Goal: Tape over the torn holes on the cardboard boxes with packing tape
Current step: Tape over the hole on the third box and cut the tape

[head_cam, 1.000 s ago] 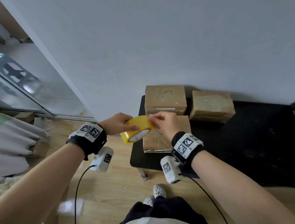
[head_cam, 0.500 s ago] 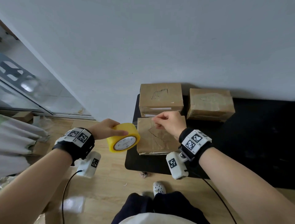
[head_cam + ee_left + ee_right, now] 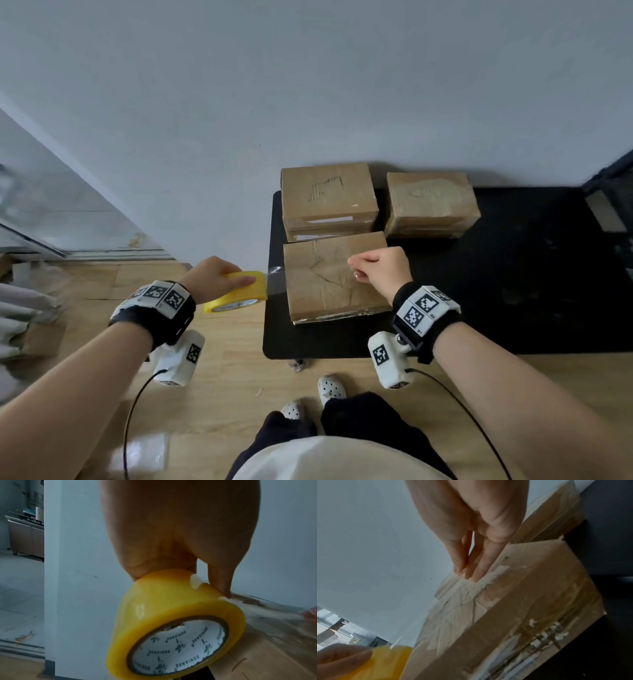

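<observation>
The clear tape strip (image 3: 275, 281) is barely visible over the near box (image 3: 334, 277). The left hand (image 3: 214, 279) grips the yellow tape roll (image 3: 239, 291) beside the box; the right hand (image 3: 380, 272) pinches the strip's end above it.

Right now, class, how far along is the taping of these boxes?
Done: the back right box already looks wrapped in tape. In hand: the left hand grips the yellow tape roll while the right hand pinches the strip's end over the near box. Left: press it down, cut it; the back left box shows a bare scuff.
</observation>
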Motion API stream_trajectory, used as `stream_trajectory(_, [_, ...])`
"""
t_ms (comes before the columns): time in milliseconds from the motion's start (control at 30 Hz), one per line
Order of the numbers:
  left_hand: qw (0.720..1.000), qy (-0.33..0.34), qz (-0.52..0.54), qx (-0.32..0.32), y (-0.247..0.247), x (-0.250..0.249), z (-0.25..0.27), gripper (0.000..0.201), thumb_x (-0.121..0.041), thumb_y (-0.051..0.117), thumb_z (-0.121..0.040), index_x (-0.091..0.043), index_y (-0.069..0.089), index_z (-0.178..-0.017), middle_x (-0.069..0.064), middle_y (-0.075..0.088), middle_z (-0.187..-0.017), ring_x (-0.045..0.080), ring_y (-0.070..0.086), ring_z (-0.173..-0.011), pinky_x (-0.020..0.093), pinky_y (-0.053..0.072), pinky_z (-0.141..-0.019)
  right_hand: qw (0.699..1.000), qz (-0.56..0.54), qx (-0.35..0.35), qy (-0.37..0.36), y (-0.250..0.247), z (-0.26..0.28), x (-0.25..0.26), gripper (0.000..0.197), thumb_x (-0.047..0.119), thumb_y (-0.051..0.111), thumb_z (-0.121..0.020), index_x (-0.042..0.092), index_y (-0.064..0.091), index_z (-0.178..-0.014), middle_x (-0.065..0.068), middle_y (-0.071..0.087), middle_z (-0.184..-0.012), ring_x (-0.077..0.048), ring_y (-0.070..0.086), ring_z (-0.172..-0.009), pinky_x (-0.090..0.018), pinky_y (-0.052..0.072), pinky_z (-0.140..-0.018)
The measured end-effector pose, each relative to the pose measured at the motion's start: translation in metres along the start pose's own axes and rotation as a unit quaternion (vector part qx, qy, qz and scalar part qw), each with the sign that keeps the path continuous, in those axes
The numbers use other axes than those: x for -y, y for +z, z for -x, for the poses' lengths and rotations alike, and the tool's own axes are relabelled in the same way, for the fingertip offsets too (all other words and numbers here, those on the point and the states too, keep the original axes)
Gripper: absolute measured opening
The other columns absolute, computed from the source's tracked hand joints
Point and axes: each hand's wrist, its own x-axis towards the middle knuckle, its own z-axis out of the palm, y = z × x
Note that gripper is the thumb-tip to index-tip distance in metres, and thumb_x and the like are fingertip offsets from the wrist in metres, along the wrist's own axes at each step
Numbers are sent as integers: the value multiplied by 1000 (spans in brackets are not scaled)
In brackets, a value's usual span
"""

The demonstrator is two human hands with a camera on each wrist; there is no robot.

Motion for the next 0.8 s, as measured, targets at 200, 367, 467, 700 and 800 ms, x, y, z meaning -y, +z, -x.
stream_trajectory(200, [1000, 2, -7, 1, 1, 5, -15, 41, -46, 57, -87, -8, 72, -91, 10, 69, -85, 24, 61, -82, 32, 45, -76, 990, 127, -62, -30, 18, -7, 0, 9, 21, 73, -83, 16, 77, -77, 3, 69, -62, -17, 70, -73, -38, 56, -83])
stream_trajectory(367, [1000, -7, -3, 12, 8, 12, -21, 45, -49, 56, -86, -6, 72, -87, 14, 67, -79, 21, 57, -71, 31, 44, -68, 968, 236, -66, -48, 23, -8, 7, 16, 23, 69, -87, 11, 78, -82, -2, 73, -76, -16, 67, -79, -25, 51, -73])
stream_trajectory(467, [1000, -9, -6, 17, 11, 13, -24, 47, -49, 55, -86, -6, 72, -89, 16, 69, -84, 26, 61, -78, 35, 48, -73, 951, 295, -65, -68, 26, -8, 9, 20, 24, 68, -88, 9, 76, -79, -3, 72, -76, -16, 66, -76, -28, 54, -70])
stream_trajectory(700, [1000, -12, -15, 18, 16, 15, -28, 54, -51, 54, -86, 1, 70, -85, 12, 56, -67, 19, 49, -63, 27, 39, -59, 917, 385, -74, -73, 30, -6, 18, 23, 24, 62, -92, 4, 63, -104, -8, 67, -95, -25, 64, -88, -34, 51, -69])
stream_trajectory(800, [1000, -12, -19, 19, 18, 16, -29, 54, -51, 54, -86, 0, 70, -88, 17, 64, -77, 22, 56, -70, 30, 43, -64, 901, 420, -78, -76, 32, -7, 22, 27, 23, 60, -93, 6, 48, -110, -10, 64, -92, -27, 64, -85, -36, 52, -66])
